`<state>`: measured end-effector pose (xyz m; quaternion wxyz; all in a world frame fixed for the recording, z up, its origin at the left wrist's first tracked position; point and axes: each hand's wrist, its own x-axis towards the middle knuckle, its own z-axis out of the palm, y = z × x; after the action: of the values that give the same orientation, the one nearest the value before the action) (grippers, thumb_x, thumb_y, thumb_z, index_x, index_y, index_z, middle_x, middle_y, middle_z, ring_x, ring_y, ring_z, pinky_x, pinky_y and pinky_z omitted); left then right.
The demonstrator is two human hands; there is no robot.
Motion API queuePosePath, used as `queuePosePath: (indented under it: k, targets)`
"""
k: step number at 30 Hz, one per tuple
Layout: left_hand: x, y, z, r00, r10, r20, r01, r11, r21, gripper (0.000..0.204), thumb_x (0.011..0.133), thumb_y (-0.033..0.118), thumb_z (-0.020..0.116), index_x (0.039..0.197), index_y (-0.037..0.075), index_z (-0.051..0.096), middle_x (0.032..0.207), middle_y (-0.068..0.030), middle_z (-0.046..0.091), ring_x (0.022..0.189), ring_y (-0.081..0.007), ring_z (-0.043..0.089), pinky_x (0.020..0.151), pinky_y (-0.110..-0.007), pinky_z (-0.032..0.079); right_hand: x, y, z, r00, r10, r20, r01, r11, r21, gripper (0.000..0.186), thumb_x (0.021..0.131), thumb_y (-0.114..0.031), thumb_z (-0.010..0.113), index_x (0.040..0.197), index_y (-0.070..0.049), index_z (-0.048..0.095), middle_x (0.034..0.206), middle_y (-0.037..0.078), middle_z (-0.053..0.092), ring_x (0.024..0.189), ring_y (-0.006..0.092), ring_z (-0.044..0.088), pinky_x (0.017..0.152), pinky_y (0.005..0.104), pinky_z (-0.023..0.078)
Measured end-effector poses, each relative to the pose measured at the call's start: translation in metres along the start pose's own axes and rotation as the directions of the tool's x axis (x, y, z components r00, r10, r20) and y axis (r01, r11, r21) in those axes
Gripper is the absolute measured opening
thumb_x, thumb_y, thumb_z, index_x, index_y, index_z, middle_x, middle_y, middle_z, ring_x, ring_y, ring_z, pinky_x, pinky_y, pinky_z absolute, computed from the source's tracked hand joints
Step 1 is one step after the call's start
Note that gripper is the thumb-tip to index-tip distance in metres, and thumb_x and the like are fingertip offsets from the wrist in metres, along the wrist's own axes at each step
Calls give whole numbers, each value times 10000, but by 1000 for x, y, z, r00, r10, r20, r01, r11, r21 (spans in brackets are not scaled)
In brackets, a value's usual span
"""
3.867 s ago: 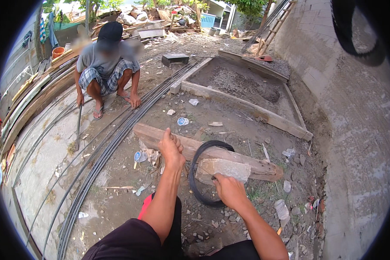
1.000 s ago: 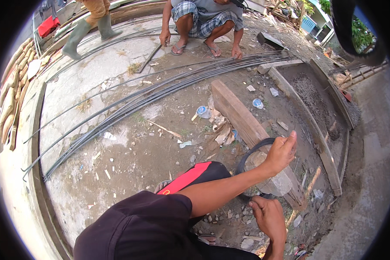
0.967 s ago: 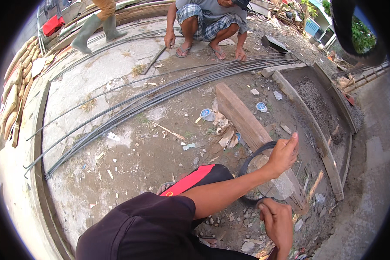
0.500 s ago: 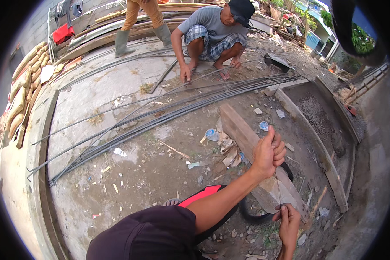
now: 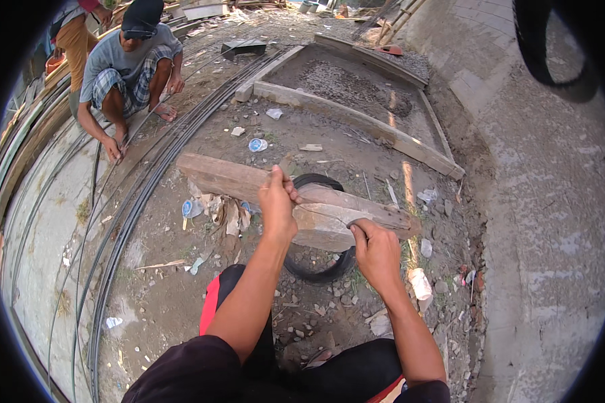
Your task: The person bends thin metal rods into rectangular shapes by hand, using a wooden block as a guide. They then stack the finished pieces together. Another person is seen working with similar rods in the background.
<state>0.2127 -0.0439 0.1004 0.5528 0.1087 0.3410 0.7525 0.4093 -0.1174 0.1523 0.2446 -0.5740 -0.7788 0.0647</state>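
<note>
My left hand (image 5: 279, 201) is closed round a thin wire, above a pale rough block (image 5: 323, 225) that lies on a weathered wooden beam (image 5: 218, 174). The wire runs across the block to my right hand (image 5: 376, 255), which pinches it between thumb and fingers just over the block's right part. A coil of black wire (image 5: 316, 272) loops behind and beneath the block and beam, partly hidden by them and by my left hand.
Long steel bars (image 5: 124, 221) curve along my left. A crouching co-worker (image 5: 134, 74) handles bars there, with another person (image 5: 77, 50) standing behind. A wooden form (image 5: 356, 121) holding gravelly mix lies ahead, a concrete wall (image 5: 538, 201) at right, scattered cups and rubble around.
Since half a second ago my view has swung rightward. My hands, earlier one well above the other in the picture, now hold the wire more sideways across the block. The crouching co-worker remains among the bars.
</note>
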Motion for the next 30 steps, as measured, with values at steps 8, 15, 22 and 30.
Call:
queuePosePath:
  k: [8,15,22,30]
  targets:
    - [29,53,-43,953,-232,-195,153,924,-351,625,1052,624,201,830,102,461,621,18,339,561,-134,317,517,-303,314,-26,12,-14,941,-11,339,68,985,-159,201,955,-234,622,996,-68,726,847,216,707,855,433,682,750,517,541]
    - [3,47,-20,950,-257,177,312,797,-518,630,1082,518,178,625,118,343,545,30,211,476,-105,162,412,-277,119,-27,-56,-49,909,-350,225,191,831,522,197,950,-229,653,972,-53,739,815,193,710,822,395,686,713,486,517]
    - [4,62,-28,804,-87,589,473,692,-544,443,1037,254,301,612,131,330,562,26,205,500,-102,172,439,-275,144,-26,48,17,913,-19,407,-12,997,74,197,936,-175,632,1014,-31,741,924,175,739,888,343,706,755,465,521]
    - [99,90,-114,989,-127,-72,78,879,-470,311,960,226,337,676,105,373,534,-11,215,476,-144,219,463,-306,230,-18,43,42,797,-180,576,-15,948,317,167,897,-188,652,954,-114,790,939,139,755,911,310,708,813,413,539]
